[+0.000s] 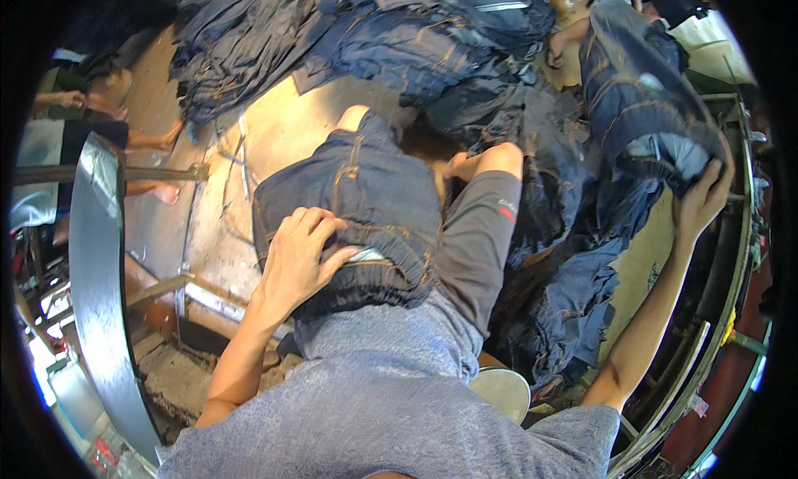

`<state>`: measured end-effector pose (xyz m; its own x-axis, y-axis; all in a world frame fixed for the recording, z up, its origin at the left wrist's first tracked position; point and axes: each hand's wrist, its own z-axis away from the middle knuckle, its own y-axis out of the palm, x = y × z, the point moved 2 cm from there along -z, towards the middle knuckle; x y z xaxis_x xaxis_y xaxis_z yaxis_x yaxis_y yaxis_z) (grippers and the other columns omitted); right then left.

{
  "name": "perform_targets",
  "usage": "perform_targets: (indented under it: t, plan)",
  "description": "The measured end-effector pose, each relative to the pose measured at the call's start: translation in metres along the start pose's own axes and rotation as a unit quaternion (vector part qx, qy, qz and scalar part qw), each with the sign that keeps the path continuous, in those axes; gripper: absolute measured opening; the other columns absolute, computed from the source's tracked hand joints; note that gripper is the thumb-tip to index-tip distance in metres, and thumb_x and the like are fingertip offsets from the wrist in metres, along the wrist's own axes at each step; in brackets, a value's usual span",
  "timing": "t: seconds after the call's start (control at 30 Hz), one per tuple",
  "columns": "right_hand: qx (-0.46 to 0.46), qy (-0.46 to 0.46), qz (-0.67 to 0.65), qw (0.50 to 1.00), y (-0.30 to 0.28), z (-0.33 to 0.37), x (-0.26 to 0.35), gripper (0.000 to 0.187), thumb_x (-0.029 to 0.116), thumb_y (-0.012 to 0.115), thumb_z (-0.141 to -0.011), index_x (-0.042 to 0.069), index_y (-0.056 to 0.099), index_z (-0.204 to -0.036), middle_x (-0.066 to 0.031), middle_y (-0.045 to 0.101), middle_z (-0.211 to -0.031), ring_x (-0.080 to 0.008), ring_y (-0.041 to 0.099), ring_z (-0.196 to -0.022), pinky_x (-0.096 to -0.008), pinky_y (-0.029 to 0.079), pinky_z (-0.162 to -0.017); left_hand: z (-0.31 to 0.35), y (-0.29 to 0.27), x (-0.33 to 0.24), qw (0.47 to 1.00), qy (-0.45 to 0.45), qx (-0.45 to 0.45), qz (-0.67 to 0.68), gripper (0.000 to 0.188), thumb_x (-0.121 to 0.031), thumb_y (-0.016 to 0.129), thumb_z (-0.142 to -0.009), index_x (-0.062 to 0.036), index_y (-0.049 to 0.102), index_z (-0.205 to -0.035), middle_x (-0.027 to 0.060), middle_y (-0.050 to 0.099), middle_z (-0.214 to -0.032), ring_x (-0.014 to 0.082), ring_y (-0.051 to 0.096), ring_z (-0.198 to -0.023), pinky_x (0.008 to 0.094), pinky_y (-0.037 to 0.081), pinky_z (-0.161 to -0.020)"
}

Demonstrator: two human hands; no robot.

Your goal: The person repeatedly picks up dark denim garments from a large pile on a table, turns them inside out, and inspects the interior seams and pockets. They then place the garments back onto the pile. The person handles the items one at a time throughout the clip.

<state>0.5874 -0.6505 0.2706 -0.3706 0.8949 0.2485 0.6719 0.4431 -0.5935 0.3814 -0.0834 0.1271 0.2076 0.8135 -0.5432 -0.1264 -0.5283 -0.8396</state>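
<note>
A pair of dark denim pants [307, 180] with orange stitching and a gathered elastic waist lies across my lap. My left hand [299, 250] rests on it near the waistband, thumb spread from the bent fingers, next to a pale label [368, 255]. Out at the far right, my arm stretches to a second dark denim garment [632, 113]. My right hand [705, 195] grips that one at its waist opening, where a pale blue inside shows. Part of the right fingers is hidden behind the cloth.
A large heap of dark denim garments [374, 47] spreads over the floor ahead, and more denim [549, 313] lies by my right leg. At left stands a curved metal panel [96, 271]; a metal rack [723, 271] runs along the right. Other people's legs [154, 138] show far left.
</note>
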Motion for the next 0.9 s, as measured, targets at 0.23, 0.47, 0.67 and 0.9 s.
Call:
perform_targets:
  t: [0.23,0.47,0.67,0.9]
  plan:
    - [0.386,0.125,0.002,0.914,0.081,0.156,0.028,0.043,0.013,0.070,-0.108,-0.001,0.065,-0.148,-0.0212,0.068,-0.150,-0.0349,0.064,-0.142,-0.0412,0.046,-0.122,0.028,-0.007,0.022,0.995,-0.056,0.077,0.014,0.049,-0.018,0.086,-0.091,-0.0030,0.067,-0.134,0.0166,0.064,-0.131,0.0391,0.065,-0.123,0.0493,0.053,-0.106]
    - [0.445,-0.008,-0.286,0.849,0.154,0.197,0.239,0.046,0.036,0.078,-0.103,0.006,0.072,-0.138,-0.0195,0.068,-0.137,-0.0389,0.064,-0.131,-0.0468,0.055,-0.108,0.034,0.014,0.036,0.994,-0.092,0.052,-0.043,0.074,-0.003,0.072,-0.095,-0.0044,0.043,-0.163,0.0226,0.064,-0.122,0.0437,0.066,-0.113,0.0523,0.056,-0.098]
    - [0.525,-0.097,-0.332,0.778,0.199,0.211,0.324,0.072,0.038,0.087,-0.091,0.012,0.059,-0.152,-0.0147,0.065,-0.131,-0.0397,0.066,-0.121,-0.0508,0.057,-0.103,0.006,-0.002,0.038,0.998,-0.054,-0.003,-0.038,0.078,0.000,0.065,-0.092,-0.0050,0.037,-0.165,0.0273,0.061,-0.123,0.0472,0.065,-0.113,0.0542,0.054,-0.100]
    - [0.597,0.077,-0.478,0.640,0.239,0.202,0.283,0.035,0.022,0.065,-0.112,0.004,0.073,-0.141,-0.0225,0.080,-0.122,-0.0345,0.077,-0.114,-0.0439,0.057,-0.103,-0.024,-0.022,0.001,0.983,0.069,-0.040,-0.165,0.086,-0.039,0.088,-0.090,-0.0098,0.047,-0.160,0.0180,0.061,-0.145,0.0335,0.058,-0.138,0.0552,0.037,-0.123]
